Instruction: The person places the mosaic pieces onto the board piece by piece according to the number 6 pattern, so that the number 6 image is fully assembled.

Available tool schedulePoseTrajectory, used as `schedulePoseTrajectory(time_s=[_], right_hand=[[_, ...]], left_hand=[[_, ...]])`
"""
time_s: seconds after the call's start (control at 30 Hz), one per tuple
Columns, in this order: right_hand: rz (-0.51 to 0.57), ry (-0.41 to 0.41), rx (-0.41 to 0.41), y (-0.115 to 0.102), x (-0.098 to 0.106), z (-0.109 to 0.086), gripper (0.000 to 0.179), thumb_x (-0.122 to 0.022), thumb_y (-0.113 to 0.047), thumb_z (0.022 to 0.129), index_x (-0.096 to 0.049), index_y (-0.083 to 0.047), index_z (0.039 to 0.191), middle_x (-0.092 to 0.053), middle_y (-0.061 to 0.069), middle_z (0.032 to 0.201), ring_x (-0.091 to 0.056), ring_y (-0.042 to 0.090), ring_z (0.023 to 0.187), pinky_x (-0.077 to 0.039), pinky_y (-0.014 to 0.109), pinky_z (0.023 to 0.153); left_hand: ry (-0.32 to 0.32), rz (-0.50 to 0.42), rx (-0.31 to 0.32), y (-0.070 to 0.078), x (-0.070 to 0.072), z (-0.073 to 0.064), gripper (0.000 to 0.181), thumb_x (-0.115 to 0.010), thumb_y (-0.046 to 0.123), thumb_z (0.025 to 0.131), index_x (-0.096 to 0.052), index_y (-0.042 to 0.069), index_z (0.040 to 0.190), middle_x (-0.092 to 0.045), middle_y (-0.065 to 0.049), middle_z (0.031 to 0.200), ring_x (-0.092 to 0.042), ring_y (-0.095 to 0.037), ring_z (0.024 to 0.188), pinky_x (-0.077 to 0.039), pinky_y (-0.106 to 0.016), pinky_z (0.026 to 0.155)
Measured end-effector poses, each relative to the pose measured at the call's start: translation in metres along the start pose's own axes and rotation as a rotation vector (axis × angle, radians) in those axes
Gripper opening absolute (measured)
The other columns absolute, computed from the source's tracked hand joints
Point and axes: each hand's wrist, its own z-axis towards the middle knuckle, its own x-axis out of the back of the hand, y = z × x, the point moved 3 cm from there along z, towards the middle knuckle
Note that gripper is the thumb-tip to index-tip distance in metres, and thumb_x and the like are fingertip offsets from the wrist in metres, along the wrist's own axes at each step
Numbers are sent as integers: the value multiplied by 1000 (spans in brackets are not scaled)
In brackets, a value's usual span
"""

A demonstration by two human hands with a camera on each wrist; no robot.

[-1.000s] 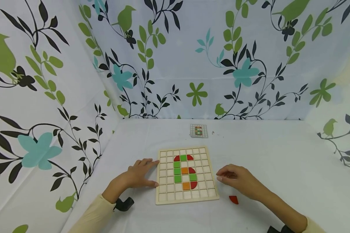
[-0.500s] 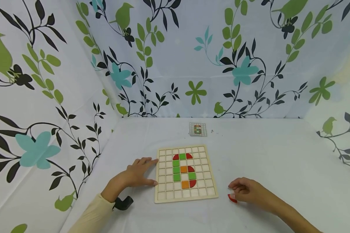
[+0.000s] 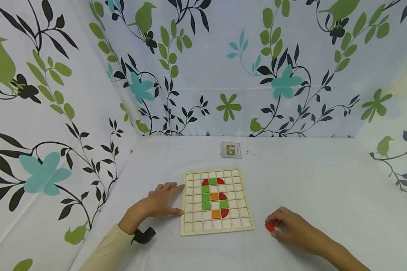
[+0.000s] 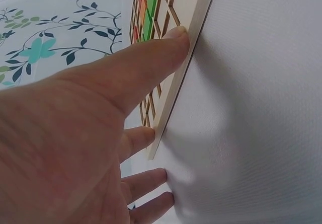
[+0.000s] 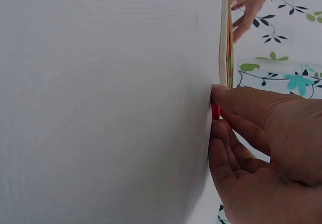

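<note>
My right hand [image 3: 293,229] pinches a red quarter-circle tile [image 3: 270,227] between thumb and fingertips at the table surface, to the right of the board. In the right wrist view the red tile [image 5: 216,111] shows edge-on between thumb and fingers. The wooden grid board [image 3: 242,222] lies flat on the table, with green, orange and red tiles set in its cells. My left hand [image 3: 156,203] rests at the board's left edge, thumb and index finger touching the rim. In the left wrist view its thumb [image 4: 166,53] lies on the board's frame, fingers spread.
A small card [image 3: 237,150] with a printed grid and coloured figure lies behind the board. Tiny dark specks are beside it. White cloth [image 3: 308,177] covers the table, and a patterned curtain [image 3: 203,75] hangs behind. A black strap piece [image 3: 144,236] is at the left wrist.
My right hand has moved from beside the board down and right to the red quarter-circle tile, and now pinches it. The left hand has stayed at the board's edge.
</note>
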Motion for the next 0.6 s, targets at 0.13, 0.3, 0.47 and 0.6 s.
schedulePoseTrajectory(time_s=[0.13, 0.3, 0.47, 0.6], right_hand=[[-3, 37, 34, 1, -2, 1, 22, -79, -16, 96, -70, -20, 115, -65, -12, 112, -63, 5, 97, -55, 21, 87], [-15, 64, 55, -1, -4, 3, 20, -79, -13, 96, -72, -19, 113, -66, -11, 109, -64, 4, 94, -56, 21, 84], [-32, 85, 66, -2, -6, 5, 19, -80, -13, 95, -73, -19, 112, -65, -11, 107, -63, 3, 92, -56, 21, 81], [-36, 96, 30, -2, -8, 10, 19, -80, -13, 95, -73, -17, 112, -65, -10, 107, -62, 2, 92, -57, 21, 81]], left_hand=[[3, 9, 5, 0, 0, 1, 95, -86, 52, 85, -42, 19, 163, -37, -18, 166, -35, -45, 149, -32, -80, 110], [-4, 4, 5, 2, 1, -1, 94, -85, 50, 87, -41, 19, 163, -36, -19, 166, -33, -47, 150, -30, -80, 111], [-8, -7, 0, 2, 2, -1, 93, -85, 50, 87, -41, 18, 163, -36, -20, 166, -33, -47, 150, -30, -80, 112], [1, -8, -9, 2, 2, -1, 93, -85, 50, 87, -42, 18, 163, -36, -19, 166, -34, -47, 149, -31, -80, 110]])
